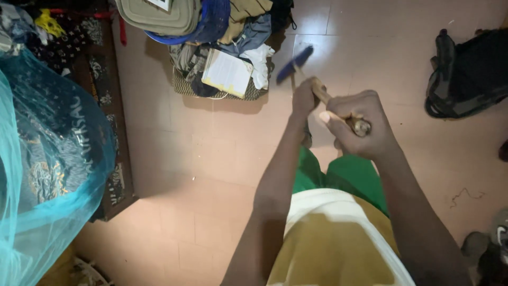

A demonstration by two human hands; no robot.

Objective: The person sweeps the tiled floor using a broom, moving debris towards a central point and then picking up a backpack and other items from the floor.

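One long wooden broom handle (338,112) with a blurred blue brush head (295,63) is gripped above the pink tiled floor (201,159) by two hands: left hand (305,98) lower, right hand (360,124) at the top, fingers wrapped tight.

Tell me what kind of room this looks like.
Probably a bedroom in a home: a turquoise mosquito net hangs at left, a basket of clothes sits on the tiled floor, and both hands grip a wooden broom handle.

2 hands (338,114) gripping wooden broom handle (338,112), blue bristles (294,64) over tiled floor (211,159)
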